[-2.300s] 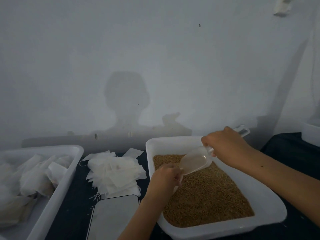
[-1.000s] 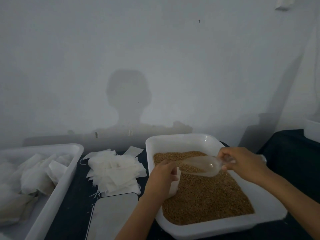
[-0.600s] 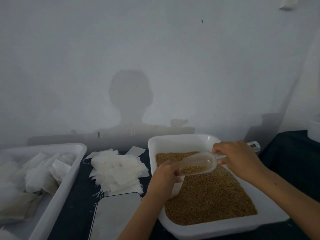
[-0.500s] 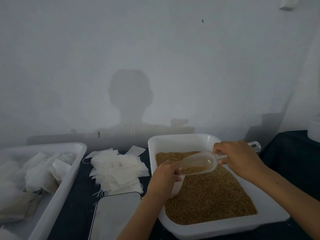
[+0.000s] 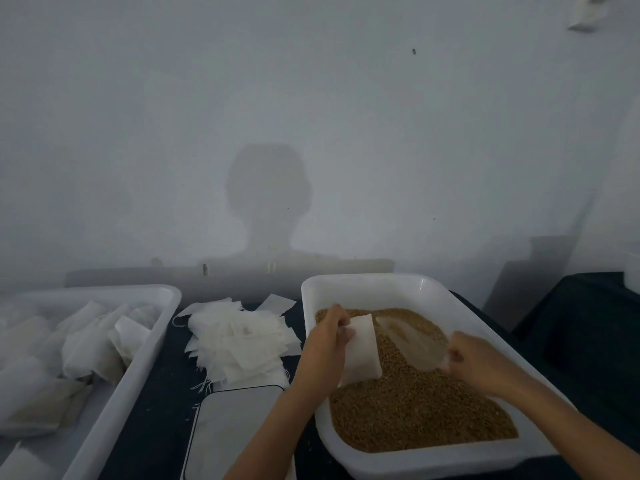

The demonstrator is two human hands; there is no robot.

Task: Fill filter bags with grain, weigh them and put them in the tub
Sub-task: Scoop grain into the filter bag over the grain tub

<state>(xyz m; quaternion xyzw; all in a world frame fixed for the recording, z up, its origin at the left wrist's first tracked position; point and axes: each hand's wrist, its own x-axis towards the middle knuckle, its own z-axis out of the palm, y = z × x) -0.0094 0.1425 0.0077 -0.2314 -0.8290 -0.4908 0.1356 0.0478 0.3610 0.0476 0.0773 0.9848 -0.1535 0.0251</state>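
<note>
At the left edge a white tub (image 5: 152, 344) with filled bags (image 5: 79, 344) is cut off by the frame, and between it and the grain tray (image 5: 363, 289) only a narrow strip of dark desk (image 5: 169, 393) stays open, taken by a pile of empty bags (image 5: 239, 344) and a scale (image 5: 232, 431). The left hand (image 5: 329, 344) pinches the top of a filter bag (image 5: 360, 351) over the grain (image 5: 415, 410). The right hand (image 5: 478, 362) is clenched on the handle of a clear scoop (image 5: 412, 341), whose handle is hidden.

Left hand (image 5: 325, 344) pinching a filter bag (image 5: 360, 351), right hand (image 5: 474, 363) gripping a scoop (image 5: 412, 341), both over the grain tray (image 5: 367, 285).
</note>
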